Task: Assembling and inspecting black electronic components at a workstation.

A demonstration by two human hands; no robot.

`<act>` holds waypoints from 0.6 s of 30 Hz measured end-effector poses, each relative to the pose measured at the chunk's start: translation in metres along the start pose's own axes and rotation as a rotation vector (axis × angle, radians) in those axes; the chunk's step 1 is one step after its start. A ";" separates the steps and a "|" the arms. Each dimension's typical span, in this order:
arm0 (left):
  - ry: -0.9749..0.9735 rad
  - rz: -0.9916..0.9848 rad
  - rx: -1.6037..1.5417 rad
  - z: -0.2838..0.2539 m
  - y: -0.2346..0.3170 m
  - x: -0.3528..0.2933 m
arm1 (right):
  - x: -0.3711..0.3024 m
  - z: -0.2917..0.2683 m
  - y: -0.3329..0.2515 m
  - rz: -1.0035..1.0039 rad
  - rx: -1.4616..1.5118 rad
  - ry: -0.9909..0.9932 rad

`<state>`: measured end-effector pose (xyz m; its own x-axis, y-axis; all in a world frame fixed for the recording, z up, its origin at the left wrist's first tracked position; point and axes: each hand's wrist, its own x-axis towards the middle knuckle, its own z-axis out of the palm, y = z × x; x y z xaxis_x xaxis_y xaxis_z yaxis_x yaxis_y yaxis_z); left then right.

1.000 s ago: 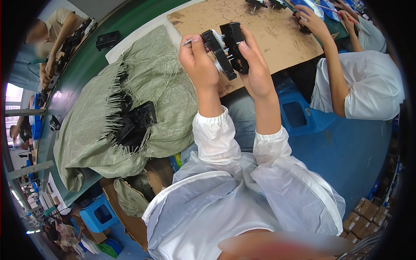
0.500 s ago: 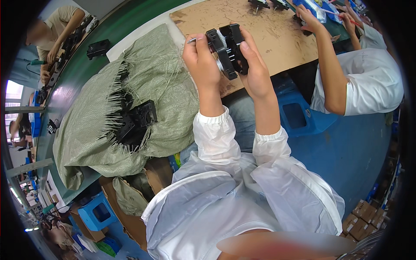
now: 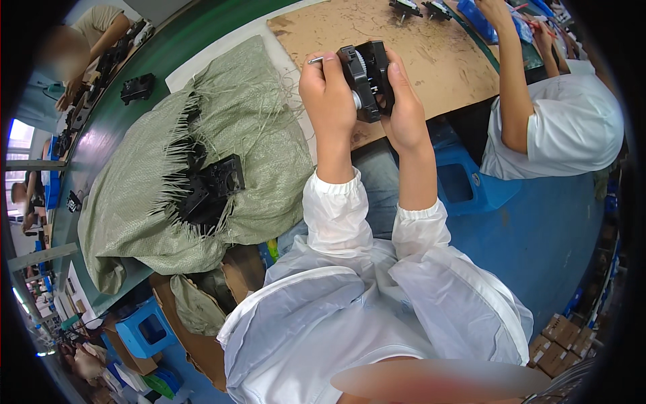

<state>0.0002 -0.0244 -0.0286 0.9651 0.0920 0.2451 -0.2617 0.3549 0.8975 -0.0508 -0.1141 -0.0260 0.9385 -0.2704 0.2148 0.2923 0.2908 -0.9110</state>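
The left hand (image 3: 330,91) holds a black plastic housing half with a toothed white gear (image 3: 362,62) on its inner side; its fingers are closed around the housing's left side, partly hidden behind it, with the thumb pointing upward. A thin silver metal rod (image 3: 315,60) sticks out to the left beside that thumb, and a pale round piece (image 3: 357,99) shows low on the same half. The right hand (image 3: 408,111) grips a second, darker black plastic half (image 3: 385,77), its thumb along the right side and its other fingers mostly out of sight behind. The two halves face each other upright and very close, above the near edge of a scuffed brown board (image 3: 323,30); whether they touch cannot be told. Left of the hands, a pale green woven sack (image 3: 249,101) with a frayed opening shows black plastic parts (image 3: 215,185) inside. Beyond it, another black plastic part (image 3: 137,88) lies on the glossy green tabletop (image 3: 176,50). Two dark assemblies with pale tops, a left one (image 3: 406,9) and a right one (image 3: 437,11), rest at the board's far side. At right, a co-worker in a white shirt (image 3: 572,128) sits by a blue plastic stool (image 3: 498,192).
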 end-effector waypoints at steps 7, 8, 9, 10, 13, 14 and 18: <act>-0.020 0.068 0.178 0.000 0.000 -0.001 | 0.000 0.001 -0.002 0.044 0.046 -0.002; -0.015 0.072 0.158 0.000 -0.001 -0.001 | 0.000 0.001 -0.002 0.050 0.043 -0.009; -0.014 0.073 0.157 0.000 -0.001 -0.001 | -0.001 0.002 -0.002 0.049 0.041 -0.010; -0.025 0.100 0.171 0.000 -0.003 -0.001 | -0.001 0.003 -0.002 0.058 0.032 -0.016; -0.031 0.098 0.140 0.000 -0.003 -0.002 | -0.002 0.003 0.000 0.035 -0.023 -0.036; -0.027 0.067 0.096 0.000 -0.003 -0.002 | -0.002 0.003 0.000 0.003 -0.067 -0.050; -0.061 0.047 0.061 -0.005 -0.009 0.003 | -0.003 0.007 0.000 0.039 -0.080 -0.044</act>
<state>0.0051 -0.0230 -0.0378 0.9501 0.0500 0.3080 -0.3087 0.2941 0.9045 -0.0526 -0.1067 -0.0244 0.9566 -0.2189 0.1925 0.2416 0.2260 -0.9437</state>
